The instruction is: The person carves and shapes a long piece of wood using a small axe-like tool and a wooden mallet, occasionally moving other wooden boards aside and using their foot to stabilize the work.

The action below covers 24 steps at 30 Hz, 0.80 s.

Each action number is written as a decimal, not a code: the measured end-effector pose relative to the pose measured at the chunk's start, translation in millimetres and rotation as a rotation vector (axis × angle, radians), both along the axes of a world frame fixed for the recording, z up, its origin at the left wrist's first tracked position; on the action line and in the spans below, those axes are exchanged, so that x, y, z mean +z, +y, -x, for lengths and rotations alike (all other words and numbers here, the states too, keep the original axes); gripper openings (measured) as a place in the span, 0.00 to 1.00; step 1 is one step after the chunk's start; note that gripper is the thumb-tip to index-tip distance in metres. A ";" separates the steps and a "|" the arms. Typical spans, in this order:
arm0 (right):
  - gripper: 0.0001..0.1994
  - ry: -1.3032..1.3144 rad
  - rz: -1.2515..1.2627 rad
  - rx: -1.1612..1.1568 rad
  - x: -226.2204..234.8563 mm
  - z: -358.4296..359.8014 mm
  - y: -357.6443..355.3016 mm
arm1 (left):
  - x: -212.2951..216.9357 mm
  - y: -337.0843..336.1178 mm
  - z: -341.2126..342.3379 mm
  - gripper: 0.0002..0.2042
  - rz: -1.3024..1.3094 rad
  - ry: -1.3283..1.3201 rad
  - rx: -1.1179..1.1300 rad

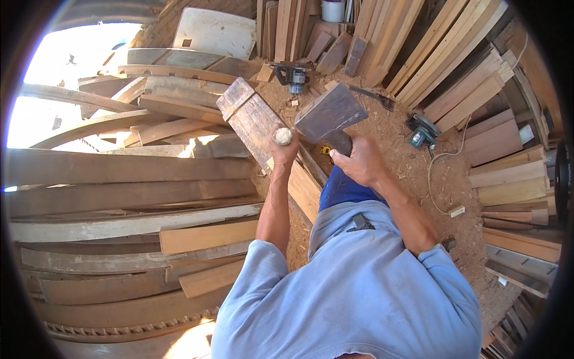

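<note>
Gripping a chisel handle in the closed left hand, the right hand clenches a heavy, rigid wooden mallet by its shaft over a stiff weathered plank.

We count two hands: our left hand and our right hand. We see one hatchet and one weathered plank beneath it. We count two power tools on the sawdust floor: one dark saw and one teal grinder. One white bucket stands by the leaning boards, too many to count.
</note>
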State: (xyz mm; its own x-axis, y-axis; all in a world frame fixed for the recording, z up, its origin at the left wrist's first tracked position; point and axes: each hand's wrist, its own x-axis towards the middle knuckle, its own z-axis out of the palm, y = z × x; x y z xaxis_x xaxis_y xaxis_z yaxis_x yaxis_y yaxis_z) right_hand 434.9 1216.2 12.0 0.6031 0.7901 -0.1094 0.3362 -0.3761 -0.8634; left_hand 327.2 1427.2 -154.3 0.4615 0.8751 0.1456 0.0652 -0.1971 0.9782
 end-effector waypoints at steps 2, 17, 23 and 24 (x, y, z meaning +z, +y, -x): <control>0.13 0.046 -0.074 -0.052 19.2 -2.3 -6.2 | 8.7 2.1 0.7 0.08 -0.052 0.036 -0.125; 0.10 0.040 -0.330 -0.200 63.5 -26.4 -44.8 | 25.8 -18.8 -9.2 0.08 -0.160 0.173 -0.329; 0.11 0.001 -0.270 -0.203 33.2 -17.2 -20.7 | 40.3 -37.2 -7.9 0.09 -0.207 0.317 -0.361; 0.11 0.002 -0.232 -0.189 9.7 -14.4 -12.9 | 41.6 -40.7 -11.0 0.09 -0.200 0.325 -0.373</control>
State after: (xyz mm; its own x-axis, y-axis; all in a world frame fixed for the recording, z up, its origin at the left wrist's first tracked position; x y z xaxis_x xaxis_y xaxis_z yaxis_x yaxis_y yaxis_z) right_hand 449.3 1203.4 21.8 0.7418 0.6679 0.0598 0.2772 -0.2243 -0.9343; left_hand 338.2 1386.5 -112.7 0.7848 0.6131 0.0903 0.2488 -0.4452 0.8602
